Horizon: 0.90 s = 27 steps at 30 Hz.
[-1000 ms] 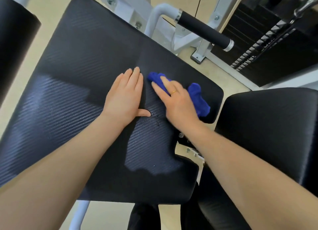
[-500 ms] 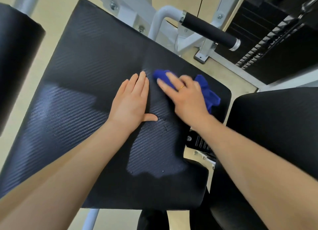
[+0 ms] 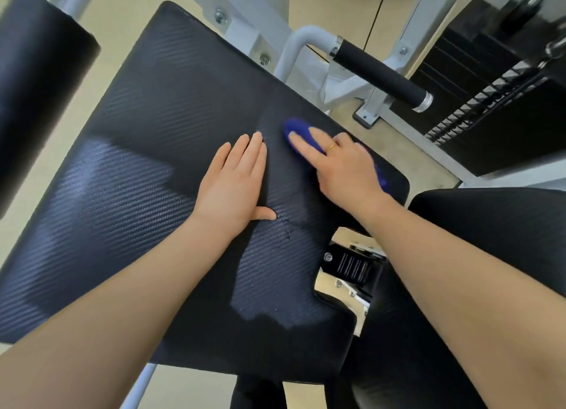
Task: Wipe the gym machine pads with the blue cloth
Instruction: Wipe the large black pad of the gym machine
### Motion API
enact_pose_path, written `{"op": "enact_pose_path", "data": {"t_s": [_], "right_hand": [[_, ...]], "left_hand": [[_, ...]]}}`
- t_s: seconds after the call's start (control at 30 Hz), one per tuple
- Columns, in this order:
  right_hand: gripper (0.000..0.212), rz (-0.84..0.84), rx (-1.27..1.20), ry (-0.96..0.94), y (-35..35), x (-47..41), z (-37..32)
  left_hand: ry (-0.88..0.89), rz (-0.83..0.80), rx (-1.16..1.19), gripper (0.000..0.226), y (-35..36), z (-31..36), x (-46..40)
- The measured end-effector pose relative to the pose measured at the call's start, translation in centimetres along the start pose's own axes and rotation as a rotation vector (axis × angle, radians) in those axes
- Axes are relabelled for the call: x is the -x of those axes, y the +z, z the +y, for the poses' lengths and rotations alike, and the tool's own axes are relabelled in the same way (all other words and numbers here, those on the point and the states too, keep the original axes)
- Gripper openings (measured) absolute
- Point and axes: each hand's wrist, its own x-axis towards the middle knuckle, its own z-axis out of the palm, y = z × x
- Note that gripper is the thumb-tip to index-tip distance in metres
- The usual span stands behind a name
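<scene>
Across the middle of the frame: a large black seat pad (image 3: 171,102) with a woven, carbon-fibre-like texture fills most of the view, tilted so its far corner points to the upper centre.
Left hand: the left hand (image 3: 234,185) lies flat and palm down on the pad at centre frame, fingers straight and close together, thumb stretched out toward the right; it holds nothing.
Right hand: the right hand (image 3: 343,166) presses down on the blue cloth (image 3: 298,131) just right of centre, fingers spread over it (a gold ring (image 3: 331,147) shows on one finger).
Blue cloth: bunched under the right hand near the pad's right edge, touching the pad; one end sticks out beyond the fingertips, a strip shows at the hand's right side.
Pad surface: paler, matte patches lie at the left and at lower centre of the pad, darker areas around them.
Second pad: another black pad (image 3: 496,234) sits at the right edge, apart from the first across a gap showing metal fittings.
Upper right: a black foam-gripped handle (image 3: 379,74) on a white frame (image 3: 245,13), with a weight stack (image 3: 502,102) behind.
Upper left: a black roller pad (image 3: 33,80).
</scene>
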Motion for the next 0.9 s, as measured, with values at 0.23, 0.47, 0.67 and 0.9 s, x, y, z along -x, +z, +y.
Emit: {"op": "enact_pose_path", "data": {"t_s": [0.23,0.47,0.67,0.9], "right_hand": [[0.061,-0.044,-0.235,0.406,-1.2,-1.7,0.4],[0.042,0.000,-0.098,-0.487,0.6,-0.2,-7.7],[0.060,0.051,0.078,-0.041,-1.4,-6.3,-0.2],[0.052,0.088,-0.091,-0.408,1.1,-1.0,-8.0]], "left_hand": [[-0.248,0.053,0.249,0.123,0.3,-0.2,2.0],[-0.462,0.105,0.247,0.115,0.2,-1.1,3.6],[-0.598,0.030,0.174,0.130,0.6,-0.7,3.2],[-0.670,0.024,0.242,0.133,0.8,-0.5,2.7]]}}
